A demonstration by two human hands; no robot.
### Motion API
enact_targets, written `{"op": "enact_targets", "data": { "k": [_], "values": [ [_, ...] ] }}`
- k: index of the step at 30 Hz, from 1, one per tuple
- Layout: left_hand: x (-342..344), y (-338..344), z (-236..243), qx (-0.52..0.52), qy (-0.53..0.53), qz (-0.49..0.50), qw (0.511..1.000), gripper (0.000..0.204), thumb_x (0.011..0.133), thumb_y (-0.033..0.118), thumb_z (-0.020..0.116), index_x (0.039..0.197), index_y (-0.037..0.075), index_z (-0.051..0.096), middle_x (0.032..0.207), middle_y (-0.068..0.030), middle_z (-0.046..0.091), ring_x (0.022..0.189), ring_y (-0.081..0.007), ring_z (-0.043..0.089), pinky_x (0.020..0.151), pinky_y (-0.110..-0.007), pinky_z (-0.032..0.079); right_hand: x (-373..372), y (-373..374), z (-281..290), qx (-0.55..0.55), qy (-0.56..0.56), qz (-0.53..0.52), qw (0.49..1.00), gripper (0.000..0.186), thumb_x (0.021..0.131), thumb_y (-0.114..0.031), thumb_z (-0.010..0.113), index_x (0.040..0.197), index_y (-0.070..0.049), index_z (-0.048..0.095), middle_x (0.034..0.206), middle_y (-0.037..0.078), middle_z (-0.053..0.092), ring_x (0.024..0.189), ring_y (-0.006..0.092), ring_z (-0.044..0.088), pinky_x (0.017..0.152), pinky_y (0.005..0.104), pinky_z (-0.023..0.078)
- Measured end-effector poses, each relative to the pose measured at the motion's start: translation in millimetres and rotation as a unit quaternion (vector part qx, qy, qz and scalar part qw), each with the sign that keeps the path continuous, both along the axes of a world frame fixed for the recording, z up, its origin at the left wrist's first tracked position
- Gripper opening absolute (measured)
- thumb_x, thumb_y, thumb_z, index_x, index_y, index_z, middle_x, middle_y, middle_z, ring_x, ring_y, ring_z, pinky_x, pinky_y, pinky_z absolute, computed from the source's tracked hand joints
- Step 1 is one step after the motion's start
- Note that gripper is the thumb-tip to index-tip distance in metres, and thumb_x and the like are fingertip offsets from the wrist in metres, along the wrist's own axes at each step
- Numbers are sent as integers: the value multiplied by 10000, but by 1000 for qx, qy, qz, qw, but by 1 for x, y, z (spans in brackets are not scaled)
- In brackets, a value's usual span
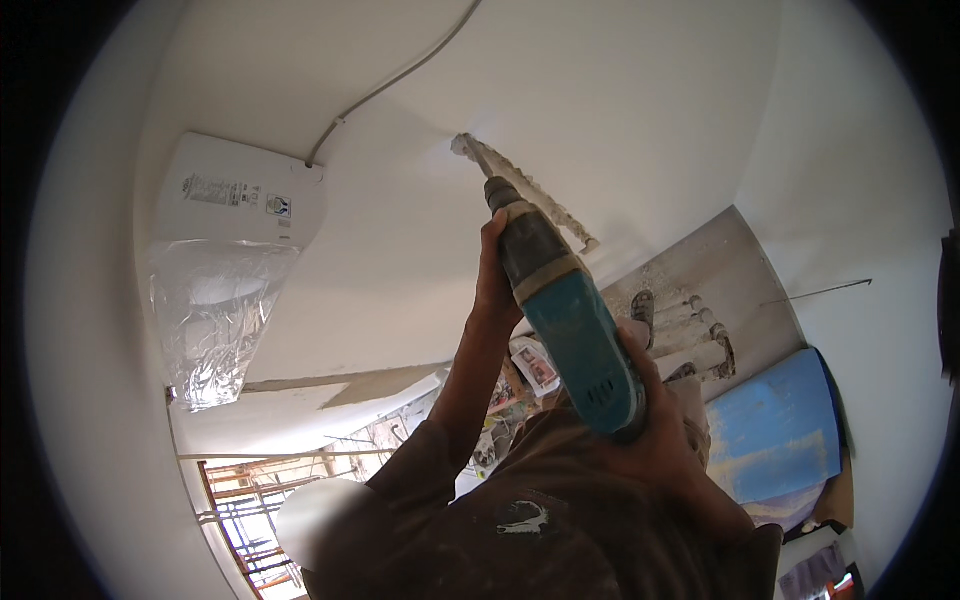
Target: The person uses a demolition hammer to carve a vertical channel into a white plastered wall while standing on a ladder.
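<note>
Your brown shirt [600,520] is nearest; beyond it, your right hand [662,430] grips the teal drill [580,335] behind, your left hand [495,282] clasps its front, and the bit [479,155] meets the groove's [545,200] left end.

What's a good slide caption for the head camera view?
Left hand and right hand hold a teal power drill, its bit at one end of a rough groove in the wall.

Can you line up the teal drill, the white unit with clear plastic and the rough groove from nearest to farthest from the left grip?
By the head view, from the left grip:
1. Teal rotary hammer: held in it.
2. Rough groove: just ahead, in the wall.
3. White unit with clear plastic: farthest, over to the left.
</note>
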State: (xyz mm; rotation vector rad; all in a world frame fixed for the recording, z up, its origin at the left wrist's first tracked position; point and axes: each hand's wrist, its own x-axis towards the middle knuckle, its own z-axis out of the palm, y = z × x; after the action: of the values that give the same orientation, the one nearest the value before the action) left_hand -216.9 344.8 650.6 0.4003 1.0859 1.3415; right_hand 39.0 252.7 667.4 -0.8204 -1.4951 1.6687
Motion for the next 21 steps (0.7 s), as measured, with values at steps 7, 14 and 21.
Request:
{"op": "enact_targets", "data": {
  "k": [7, 14, 21],
  "values": [
    [19, -39, -4, -36, -7, -4, 999, 651, 853, 619, 566, 1142, 37, 549, 1032, -158, 628, 937, -325, 663, 821, -471, 573, 25, -36, -11, -3, -46, 22, 999, 1007, 676, -61, 776, 1518, -32, 225, 1394, 227, 477, 1297, 310, 500, 1044, 391, 426],
    [14, -33, -8, -16, 12, -21, 1000, 648, 867, 627, 551, 1132, 36, 556, 1023, -148, 633, 939, -315, 664, 832, -462, 570, 20, -32, -15, 35, -9, -22, 999, 993, 666, -80, 787, 1511, -37, 266, 1320, 234, 554, 1230, 319, 566, 1018, 386, 446],
    [7, -12, 0, -13, -24, -20, 999, 546, 919, 555, 555, 1152, 61, 533, 1005, -98, 628, 941, -225, 644, 886, -393, 540, 15, 3, -9, 8, 8, 3, 1000, 1010, 653, -99, 810, 1513, -43, 283, 1273, 216, 609, 1178, 302, 612, 1002, 362, 455]
  ]
}}
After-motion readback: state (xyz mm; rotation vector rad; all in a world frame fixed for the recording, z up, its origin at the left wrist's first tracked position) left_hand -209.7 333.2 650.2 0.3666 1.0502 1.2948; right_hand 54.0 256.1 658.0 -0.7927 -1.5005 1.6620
